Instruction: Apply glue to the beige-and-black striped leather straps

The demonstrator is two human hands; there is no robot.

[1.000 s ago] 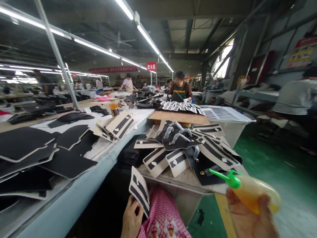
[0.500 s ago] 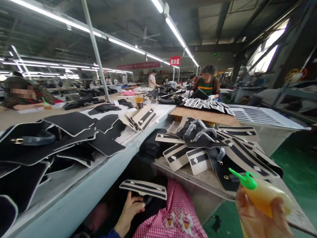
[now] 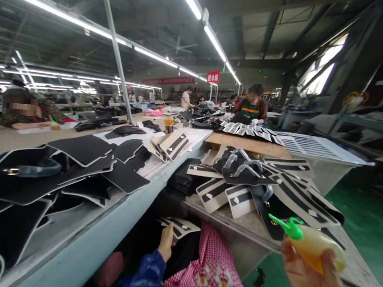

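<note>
The right hand is closed around a yellow glue bottle with a green nozzle, while the left hand grips a black-striped beige panel above the lap, below a cart of like panels; the distant red sign reads 胶水组.

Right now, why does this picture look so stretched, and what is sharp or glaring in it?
Head view: wide lens bends the ceiling tube lights, which glare white; the window is blown out; the right hand and its glue bottle sit large and slightly soft at the corner.
</note>
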